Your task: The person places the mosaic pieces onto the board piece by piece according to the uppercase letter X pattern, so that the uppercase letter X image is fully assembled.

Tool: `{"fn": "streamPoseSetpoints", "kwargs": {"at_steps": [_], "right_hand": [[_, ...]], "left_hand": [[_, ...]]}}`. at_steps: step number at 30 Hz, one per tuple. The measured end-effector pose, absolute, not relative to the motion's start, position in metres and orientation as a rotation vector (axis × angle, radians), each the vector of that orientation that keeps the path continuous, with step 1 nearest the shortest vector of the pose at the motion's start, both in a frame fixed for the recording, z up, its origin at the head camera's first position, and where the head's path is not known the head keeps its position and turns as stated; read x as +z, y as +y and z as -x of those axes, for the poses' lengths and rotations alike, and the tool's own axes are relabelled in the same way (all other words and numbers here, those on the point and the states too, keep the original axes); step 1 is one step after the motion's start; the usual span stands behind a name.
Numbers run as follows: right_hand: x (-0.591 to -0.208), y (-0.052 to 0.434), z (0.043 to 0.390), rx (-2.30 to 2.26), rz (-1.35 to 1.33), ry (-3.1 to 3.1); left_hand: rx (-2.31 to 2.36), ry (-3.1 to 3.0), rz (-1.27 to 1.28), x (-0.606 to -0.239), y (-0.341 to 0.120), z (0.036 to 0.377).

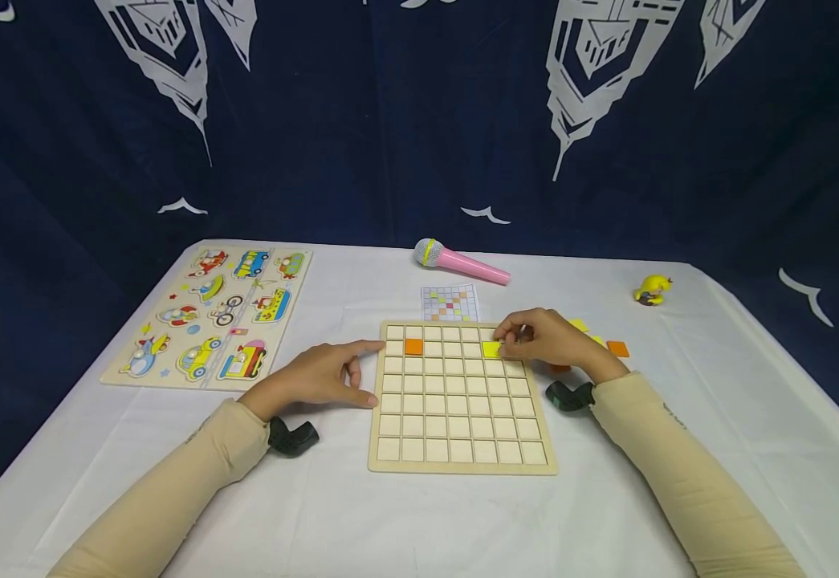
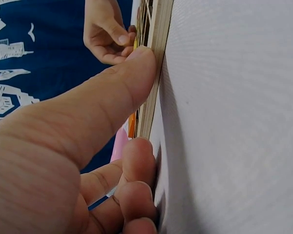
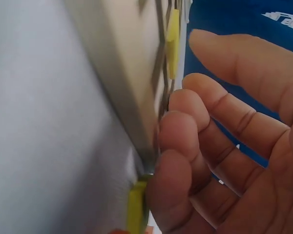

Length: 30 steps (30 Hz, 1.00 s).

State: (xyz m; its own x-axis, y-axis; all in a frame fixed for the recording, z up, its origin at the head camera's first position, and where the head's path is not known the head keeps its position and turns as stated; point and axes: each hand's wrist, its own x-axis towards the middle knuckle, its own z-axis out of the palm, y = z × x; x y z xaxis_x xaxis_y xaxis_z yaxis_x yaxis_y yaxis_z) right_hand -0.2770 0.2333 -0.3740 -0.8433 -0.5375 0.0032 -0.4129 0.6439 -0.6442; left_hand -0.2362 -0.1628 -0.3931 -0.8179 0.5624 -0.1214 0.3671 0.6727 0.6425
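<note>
A wooden grid board (image 1: 437, 405) lies flat in the middle of the table. My left hand (image 1: 321, 373) touches its left edge with thumb and index finger spread apart, the other fingers bent under. An orange square tile (image 1: 413, 347) sits in a cell of the second row. Toward the right end of that row a yellow square tile (image 1: 490, 349) rests slightly askew, standing a little proud in the right wrist view. My right hand (image 1: 552, 343) hovers over the board's upper right corner, fingertips right by the yellow tile, with a gap between thumb and fingers in the right wrist view.
Loose orange (image 1: 617, 348) and yellow tiles lie right of the board, partly behind my right hand. A patterned card (image 1: 450, 303) and a pink microphone (image 1: 471, 265) lie beyond it. A vehicle puzzle board (image 1: 209, 321) is at left, a yellow duck toy (image 1: 653, 290) at far right.
</note>
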Motion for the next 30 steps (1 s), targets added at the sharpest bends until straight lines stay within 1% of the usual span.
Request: {"fn": "streamPoseSetpoints", "kwargs": {"at_steps": [7, 20, 30], "right_hand": [[-0.368, 0.244, 0.27, -1.015, 0.713, 2.712], [-0.369, 0.277, 0.256, -1.059, 0.708, 2.785], [-0.363, 0.3, 0.257, -0.973, 0.691, 2.713]], "left_hand": [[0.89, 2.574, -0.749, -0.394, -0.161, 0.237], [0.886, 2.573, -0.751, -0.396, -0.162, 0.237], [0.891, 2.577, -0.747, -0.395, -0.164, 0.238]]}}
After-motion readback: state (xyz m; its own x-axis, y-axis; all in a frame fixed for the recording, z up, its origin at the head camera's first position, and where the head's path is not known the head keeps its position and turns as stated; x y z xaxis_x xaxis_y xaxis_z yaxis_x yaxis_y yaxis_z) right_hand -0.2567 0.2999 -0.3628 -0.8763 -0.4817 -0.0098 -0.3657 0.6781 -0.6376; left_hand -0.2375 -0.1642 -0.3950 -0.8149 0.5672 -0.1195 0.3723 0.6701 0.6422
